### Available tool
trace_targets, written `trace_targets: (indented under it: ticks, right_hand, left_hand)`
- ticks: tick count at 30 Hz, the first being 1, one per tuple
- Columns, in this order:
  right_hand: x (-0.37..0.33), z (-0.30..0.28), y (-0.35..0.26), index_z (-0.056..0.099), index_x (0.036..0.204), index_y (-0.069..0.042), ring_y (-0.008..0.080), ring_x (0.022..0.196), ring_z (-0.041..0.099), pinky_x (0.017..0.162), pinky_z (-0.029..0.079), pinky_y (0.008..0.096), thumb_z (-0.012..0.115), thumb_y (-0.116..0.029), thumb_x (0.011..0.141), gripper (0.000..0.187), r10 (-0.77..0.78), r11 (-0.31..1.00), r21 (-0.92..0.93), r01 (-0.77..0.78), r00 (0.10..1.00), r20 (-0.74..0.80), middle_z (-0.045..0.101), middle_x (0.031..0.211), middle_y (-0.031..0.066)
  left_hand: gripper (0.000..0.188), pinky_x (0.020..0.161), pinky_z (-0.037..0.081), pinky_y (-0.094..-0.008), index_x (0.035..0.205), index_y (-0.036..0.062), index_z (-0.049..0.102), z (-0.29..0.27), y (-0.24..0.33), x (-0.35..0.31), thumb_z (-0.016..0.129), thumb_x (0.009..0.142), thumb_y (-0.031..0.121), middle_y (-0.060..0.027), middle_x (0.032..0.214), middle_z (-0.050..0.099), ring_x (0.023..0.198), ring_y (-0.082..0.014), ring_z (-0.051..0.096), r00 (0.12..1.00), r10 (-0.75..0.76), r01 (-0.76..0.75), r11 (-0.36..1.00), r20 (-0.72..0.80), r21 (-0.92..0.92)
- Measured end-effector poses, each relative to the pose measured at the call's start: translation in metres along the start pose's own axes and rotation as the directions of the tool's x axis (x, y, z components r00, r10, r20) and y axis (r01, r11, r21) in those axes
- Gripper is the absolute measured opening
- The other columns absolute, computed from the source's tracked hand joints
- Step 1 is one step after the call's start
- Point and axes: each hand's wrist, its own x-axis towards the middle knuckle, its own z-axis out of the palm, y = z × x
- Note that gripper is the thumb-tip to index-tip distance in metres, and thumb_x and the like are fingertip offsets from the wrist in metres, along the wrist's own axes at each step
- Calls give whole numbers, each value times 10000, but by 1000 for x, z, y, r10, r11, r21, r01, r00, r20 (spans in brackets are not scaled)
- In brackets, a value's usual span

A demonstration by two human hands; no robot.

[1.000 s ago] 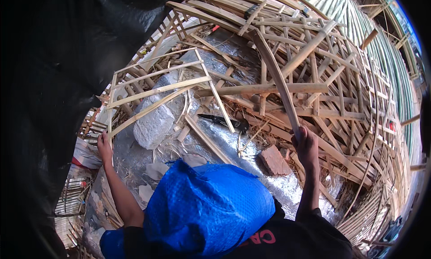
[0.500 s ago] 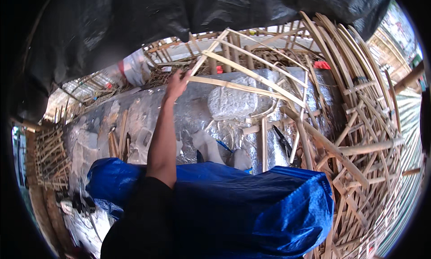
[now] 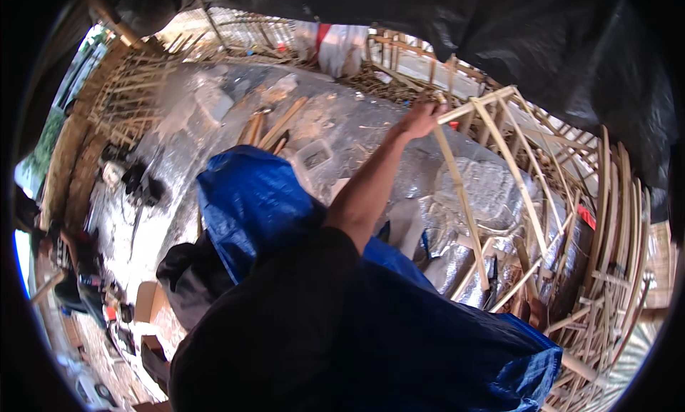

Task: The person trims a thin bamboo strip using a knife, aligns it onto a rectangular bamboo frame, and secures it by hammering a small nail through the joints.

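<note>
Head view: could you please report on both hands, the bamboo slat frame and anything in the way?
Left hand gripping bamboo slat frame by one corner. Right hand partly hidden beside blue sheet, grip unclear. Pale block behind the slats.

The ground is covered by a shiny grey sheet [image 3: 364, 130]. Beyond the sheet, a fence of thin sticks [image 3: 250, 30] is seen, and a big black plastic cover [image 3: 571, 33] is hung. Left of the sheet, crossed sticks [image 3: 128, 101] are set up, and daylight is let in. The sheet's left part is lit white.
</note>
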Motion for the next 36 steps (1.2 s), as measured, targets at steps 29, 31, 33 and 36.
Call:
trace_targets:
  ticks: [29,31,33,36]
  right_hand:
    - [-254,-219,109,620,1096,-10,227,806,581,694,469,385,485,-440,967,469,204,221,-439,-871,481,-853,608,924,127]
    - [-270,-212,97,617,1114,-8,240,834,589,717,476,398,482,-484,962,518,78,58,-482,-874,485,-871,616,957,136]
    - [-266,-190,89,615,1133,-6,253,863,598,740,484,410,479,-527,957,567,-84,-95,-559,-824,566,-820,623,989,144]
    - [-238,-140,73,580,1176,26,289,947,599,808,489,455,525,-464,954,541,-12,201,-592,-781,602,-799,612,1083,170]
  left_hand:
    - [512,643,465,-420,892,4,636,55,-26,-12,619,911,516,-142,671,603,643,-247,588,949,-200,135,956,244,262]
    - [421,591,415,-406,822,-13,586,55,-28,-15,613,947,388,-145,635,537,590,-229,471,974,-73,37,985,214,167]
    - [392,555,361,-387,788,-12,538,56,-33,-14,611,957,333,-82,596,418,592,-164,369,968,-112,107,994,224,36]
    - [348,479,339,-347,808,36,545,63,-24,-4,619,955,342,-12,581,407,519,-124,392,949,-177,206,975,260,-88]
